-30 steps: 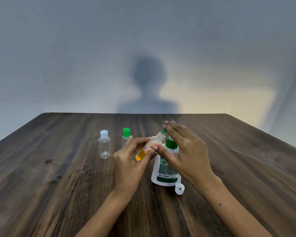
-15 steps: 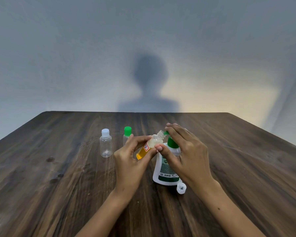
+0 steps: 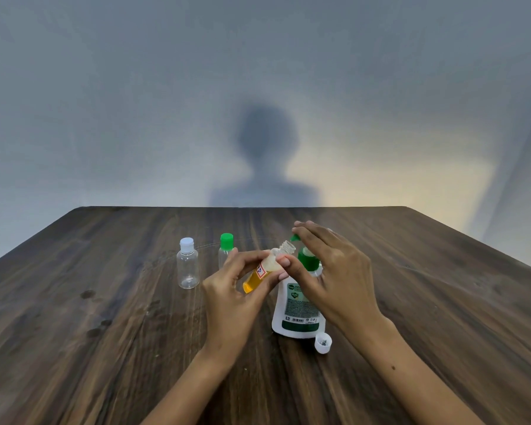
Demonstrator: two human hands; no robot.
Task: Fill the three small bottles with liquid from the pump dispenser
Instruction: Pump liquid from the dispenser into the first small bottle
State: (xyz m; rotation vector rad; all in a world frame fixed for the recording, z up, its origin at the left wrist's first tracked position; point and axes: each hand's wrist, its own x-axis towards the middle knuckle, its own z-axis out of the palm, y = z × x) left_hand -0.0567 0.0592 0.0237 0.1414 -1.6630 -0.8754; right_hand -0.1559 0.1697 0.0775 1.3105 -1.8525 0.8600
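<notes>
My left hand (image 3: 233, 289) holds a small uncapped bottle (image 3: 265, 266) with an orange bottom, tilted so its open neck points up-right at the green nozzle of the pump dispenser (image 3: 298, 305). My right hand (image 3: 331, 271) rests on top of the dispenser's green pump head, its thumb touching the small bottle. The dispenser is white with a green label and stands on the table. A clear bottle with a white cap (image 3: 187, 266) and a bottle with a green cap (image 3: 226, 251) stand upright to the left, the latter partly hidden by my left hand.
A small white cap (image 3: 323, 342) lies open side up on the dark wooden table (image 3: 105, 332), just right of the dispenser's base. A grey wall with a person's shadow rises behind the table's far edge.
My right hand's fingers have lifted slightly with the pump head. The small bottle stays tilted under the nozzle in my left hand.
</notes>
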